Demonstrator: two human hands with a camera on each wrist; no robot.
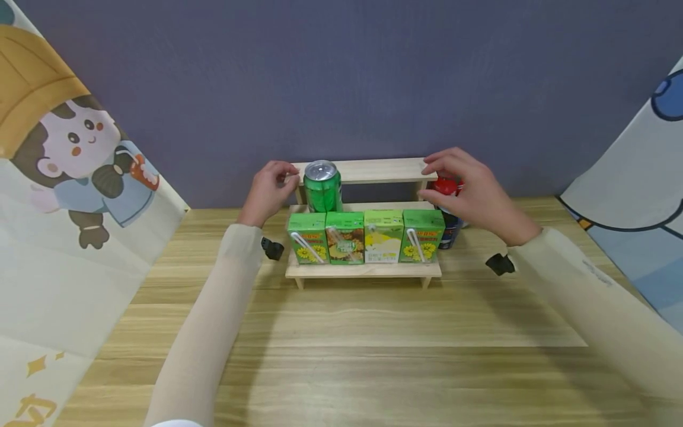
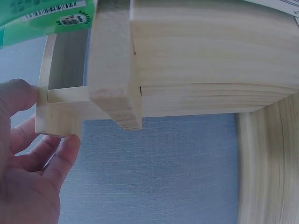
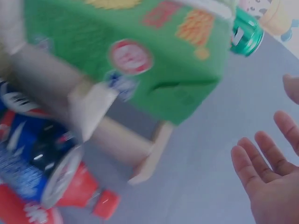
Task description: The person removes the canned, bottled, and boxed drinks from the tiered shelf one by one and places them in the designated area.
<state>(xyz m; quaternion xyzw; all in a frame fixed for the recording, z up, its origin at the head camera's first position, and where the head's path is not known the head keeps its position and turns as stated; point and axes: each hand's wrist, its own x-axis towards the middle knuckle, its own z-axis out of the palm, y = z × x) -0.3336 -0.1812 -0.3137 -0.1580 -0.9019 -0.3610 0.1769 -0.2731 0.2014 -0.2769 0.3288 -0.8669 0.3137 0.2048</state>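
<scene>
A tiered wooden shelf (image 1: 368, 271) stands against the wall. My left hand (image 1: 271, 188) is at the left end of its top board, and in the left wrist view the thumb and fingertips pinch the end of a wooden board (image 2: 60, 122). Near the top board's right end hovers my right hand (image 1: 463, 185), fingers spread with nothing between them; the right wrist view shows it apart from the shelf. A green can (image 1: 323, 188) stands on the shelf at the left. Several green and yellow drink cartons (image 1: 383, 237) with straws line the lowest board.
Below my right hand, beside the shelf, stand a red-capped bottle (image 1: 446, 185) and a dark blue can (image 3: 35, 144). The shelf sits on a wood-grain table (image 1: 341, 332) before a blue-grey wall (image 1: 341, 77). Printed panels (image 1: 80, 148) flank both sides.
</scene>
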